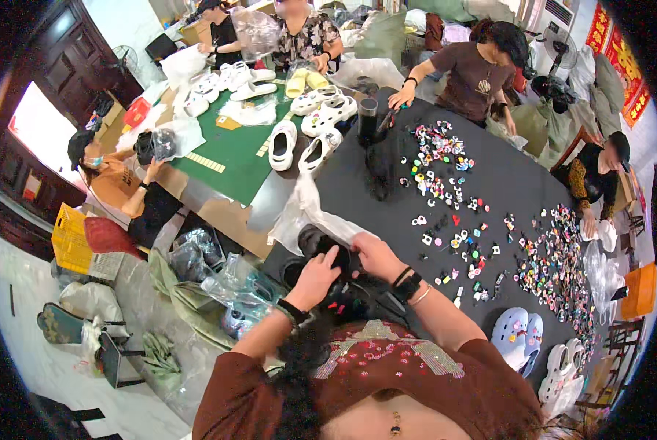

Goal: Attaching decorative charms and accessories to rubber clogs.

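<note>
In front of my body, at the near edge of the dark table, is a black clog (315,240). My left hand (315,279) lies against its near side, fingers curled over the black opening. My right hand (377,258) is closed at the clog's right edge; its fingertips are partly hidden. Another dark clog-like shape (292,273) shows just left of my left hand. Beyond the black clog a crumpled white plastic bag (304,207) spreads over the table edge. Dark items below my hands are too cluttered to make out.
Small colourful shoe charms (552,257) cover much of the dark table (343,191) to the right. Blue clogs (515,334) and white clogs (559,370) stand near right. More white clogs (328,114) sit far ahead beside a green mat (229,172). Several co-workers sit or stand around.
</note>
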A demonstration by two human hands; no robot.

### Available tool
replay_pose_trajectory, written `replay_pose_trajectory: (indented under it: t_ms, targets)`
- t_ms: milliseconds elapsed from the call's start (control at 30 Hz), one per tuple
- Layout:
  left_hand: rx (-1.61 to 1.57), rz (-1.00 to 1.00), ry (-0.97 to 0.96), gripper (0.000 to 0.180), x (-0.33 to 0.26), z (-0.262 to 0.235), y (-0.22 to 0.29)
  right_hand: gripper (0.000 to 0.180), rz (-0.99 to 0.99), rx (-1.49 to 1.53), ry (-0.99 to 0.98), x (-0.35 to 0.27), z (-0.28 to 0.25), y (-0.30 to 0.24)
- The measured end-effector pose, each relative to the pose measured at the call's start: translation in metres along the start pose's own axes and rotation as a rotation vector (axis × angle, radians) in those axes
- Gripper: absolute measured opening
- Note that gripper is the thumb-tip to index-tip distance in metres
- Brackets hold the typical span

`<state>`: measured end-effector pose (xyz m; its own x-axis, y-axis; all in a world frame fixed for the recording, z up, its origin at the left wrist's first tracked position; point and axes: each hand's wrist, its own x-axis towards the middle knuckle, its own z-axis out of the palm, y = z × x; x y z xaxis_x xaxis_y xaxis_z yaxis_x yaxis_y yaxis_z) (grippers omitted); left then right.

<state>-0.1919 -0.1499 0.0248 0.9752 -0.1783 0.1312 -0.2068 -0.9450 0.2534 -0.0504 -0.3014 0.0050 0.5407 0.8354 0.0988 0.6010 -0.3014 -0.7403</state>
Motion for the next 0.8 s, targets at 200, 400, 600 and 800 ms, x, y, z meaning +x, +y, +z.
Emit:
replay_pose_trajectory:
  t_ms: [200,400,600,800]
  targets:
    - [0.014,0.15,-0.027,0.026,-0.003,-0.003,-0.001,0.03,-0.335,-0.274,-0.08,-0.015,0.003,-0.022]
    - [-0.45,-0.444,-0.096,0.057,0.006,0.001,-0.016,0.031,-0.338,-0.018,-0.158,0.0,-0.01,-0.039]
    - [-0.443,-0.396,0.298,0.049,-0.006,0.007,-0.079,0.031,-0.001,-0.286,0.474,-0.022,-0.021,0.039]
    - [-0.845,-0.587,0.672,0.035,0.023,-0.025,-0.124,0.068,0.369,-0.419,0.057,-0.049,0.018,0.086]
